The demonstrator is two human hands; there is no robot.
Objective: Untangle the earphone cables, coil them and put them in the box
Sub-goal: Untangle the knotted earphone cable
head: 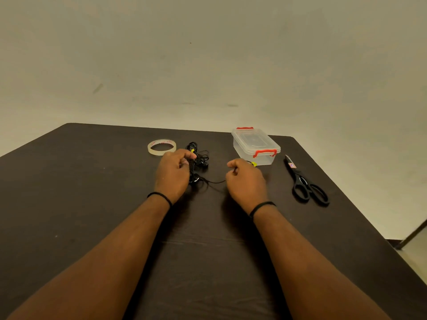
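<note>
Head view, frame centre: left hand (pixel 173 172) grips the tangled earphone cables (pixel 199 160); right hand (pixel 245 177) pinches one strand. Light, limp, snag-prone; best held near a yellow-tagged end.

Bare table (pixel 92 204) is lying open in front of both hands and out to the left. Ahead, the tape roll (pixel 162 147), the cable tangle (pixel 198 162) and the shut box (pixel 255 145) are standing in the way; scissors (pixel 305 181) are blocking the right side.
</note>
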